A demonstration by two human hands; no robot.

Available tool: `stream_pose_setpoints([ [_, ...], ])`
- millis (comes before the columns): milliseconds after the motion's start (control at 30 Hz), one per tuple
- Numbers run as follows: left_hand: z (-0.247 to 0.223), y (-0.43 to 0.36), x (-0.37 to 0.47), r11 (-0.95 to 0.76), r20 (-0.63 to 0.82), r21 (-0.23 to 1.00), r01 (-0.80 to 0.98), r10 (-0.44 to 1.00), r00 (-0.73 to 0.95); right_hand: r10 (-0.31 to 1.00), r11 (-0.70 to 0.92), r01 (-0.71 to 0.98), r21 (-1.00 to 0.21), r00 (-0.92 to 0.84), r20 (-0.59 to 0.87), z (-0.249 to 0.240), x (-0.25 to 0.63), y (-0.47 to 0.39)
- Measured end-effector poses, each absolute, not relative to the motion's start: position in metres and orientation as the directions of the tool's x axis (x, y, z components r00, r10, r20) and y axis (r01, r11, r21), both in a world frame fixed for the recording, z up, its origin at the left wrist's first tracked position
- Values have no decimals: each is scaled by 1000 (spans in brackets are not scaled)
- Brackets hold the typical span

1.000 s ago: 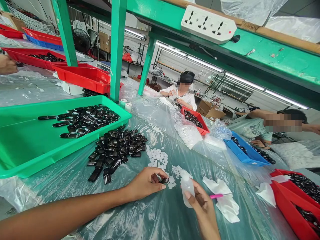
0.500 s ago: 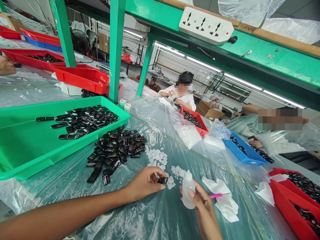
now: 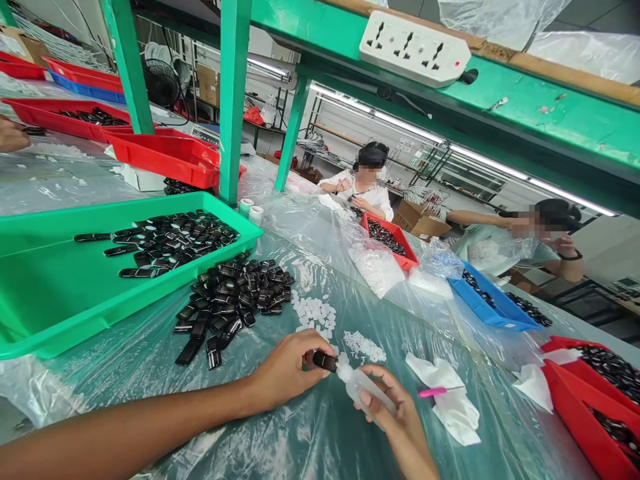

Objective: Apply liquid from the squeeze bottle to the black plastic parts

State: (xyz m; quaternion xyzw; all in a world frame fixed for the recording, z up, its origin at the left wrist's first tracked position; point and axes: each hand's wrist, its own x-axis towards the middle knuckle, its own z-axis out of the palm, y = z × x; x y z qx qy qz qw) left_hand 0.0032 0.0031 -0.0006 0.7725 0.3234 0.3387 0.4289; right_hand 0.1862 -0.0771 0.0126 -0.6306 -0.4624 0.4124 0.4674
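Between thumb and fingers, my left hand pinches a small black piece above the plastic-covered table. My right hand is wrapped round a translucent white bottle, which is tilted with its tip against or very close to the black piece. Whether they touch cannot be made out. A heap of similar black pieces lies left of my left hand. Beyond my hands are a pile of white pieces and a pile of smaller white bits.
A green tray with black pieces stands at the left. A white cloth and a pink-handled tool lie at the right, near red trays. Green posts rise ahead. Two people are across the table.
The bottle has gone from upright to tilted, its tip now at the black piece. The person at the far right has raised their arms.
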Motion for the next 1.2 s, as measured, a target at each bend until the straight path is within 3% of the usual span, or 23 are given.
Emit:
stream_pose_setpoints([
  [767, -4, 4, 3, -448, 189, 831, 329, 785, 590, 940, -75, 376, -924, 335, 60, 8, 187, -80],
  [1000, -7, 8, 3, -312, 127, 926, 214, 789, 602, 940, -94, 332, -938, 341, 27, 14, 186, -80],
  [1200, -8, 9, 4, -171, 57, 977, 124, 779, 625, 876, -90, 301, -949, 477, 68, 14, 197, -75],
])
